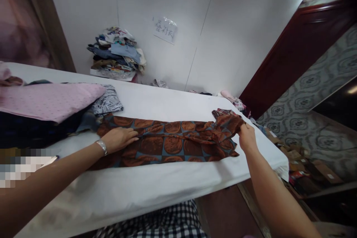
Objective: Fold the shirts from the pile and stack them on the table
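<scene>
Tabletop (156, 189) is lying bare along its near edge while the left hand (118, 138), fingers together, is pressing brown cloth (173, 143) and the right hand (247, 137) is pinching its end.

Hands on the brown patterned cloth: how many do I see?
2. The left hand lies flat on the brown patterned cloth near its left end; the right hand pinches its bunched right end.

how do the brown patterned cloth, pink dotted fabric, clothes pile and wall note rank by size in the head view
1. brown patterned cloth
2. pink dotted fabric and clothes pile: about alike; the pile lies farther from the camera, so left unranked
3. wall note
</scene>
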Tool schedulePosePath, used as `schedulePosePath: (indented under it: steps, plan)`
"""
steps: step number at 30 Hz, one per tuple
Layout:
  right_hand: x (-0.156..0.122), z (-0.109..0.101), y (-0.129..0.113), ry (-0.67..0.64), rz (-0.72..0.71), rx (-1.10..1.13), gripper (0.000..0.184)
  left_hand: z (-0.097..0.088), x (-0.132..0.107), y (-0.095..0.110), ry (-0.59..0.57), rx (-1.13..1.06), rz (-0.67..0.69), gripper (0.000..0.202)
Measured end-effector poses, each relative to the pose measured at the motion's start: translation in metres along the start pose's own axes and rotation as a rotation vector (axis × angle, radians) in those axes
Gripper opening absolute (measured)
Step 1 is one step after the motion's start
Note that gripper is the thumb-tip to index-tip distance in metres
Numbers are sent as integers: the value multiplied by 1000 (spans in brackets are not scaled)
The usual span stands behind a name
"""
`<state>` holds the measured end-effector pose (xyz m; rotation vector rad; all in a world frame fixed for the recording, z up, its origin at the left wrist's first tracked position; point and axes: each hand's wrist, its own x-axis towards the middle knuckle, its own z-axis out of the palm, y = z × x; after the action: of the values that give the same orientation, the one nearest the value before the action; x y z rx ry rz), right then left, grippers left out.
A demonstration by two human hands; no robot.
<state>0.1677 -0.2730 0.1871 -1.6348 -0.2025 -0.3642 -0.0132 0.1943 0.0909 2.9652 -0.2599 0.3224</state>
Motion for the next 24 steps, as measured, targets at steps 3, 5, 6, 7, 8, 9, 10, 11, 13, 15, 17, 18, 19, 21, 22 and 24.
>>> schedulePosePath:
  steps: [3,5,6,7,8,9,10,11,13,15,17,18,19,21,22,24]
  plan:
    - [2,10,-8,-38,-34,-12,30,-13,3,11,-6,-38,-50,43]
    - [3,25,-20,-112,-93,-13,29,-21,12,28,54,-182,-99,43]
    - [3,35,-26,-178,-135,-1,28,-25,19,39,85,-285,-127,43]
    - [2,46,-32,-271,-176,12,27,-27,27,52,112,-406,-163,43]
    - [1,58,-37,-386,-207,20,27,-27,35,65,130,-554,-211,44]
    - [1,71,-40,-518,-223,10,26,-26,45,78,129,-732,-271,47]
    - [-1,84,-42,-655,-218,-20,26,-24,54,91,110,-939,-340,52]
    - [-1,95,-41,-781,-192,-62,26,-21,62,103,78,-1158,-413,57]
    - [-2,111,-33,-932,-113,-122,31,-13,74,124,4,-1550,-573,64]
    - [1,113,-18,-907,-52,-95,36,-4,78,137,-62,-1775,-711,63]
    - [6,103,2,-763,-9,-51,37,3,75,144,-130,-1857,-791,54]
    - [9,94,13,-688,13,-67,36,6,71,145,-162,-1863,-812,51]
    - [12,83,25,-624,34,-113,34,7,67,146,-188,-1854,-821,49]
    - [16,63,51,-543,46,-253,29,7,59,148,-203,-1797,-825,52]
    - [17,55,63,-524,27,-321,28,6,56,149,-193,-1755,-813,55]
    - [18,46,86,-519,-39,-415,32,4,53,152,-169,-1667,-761,63]
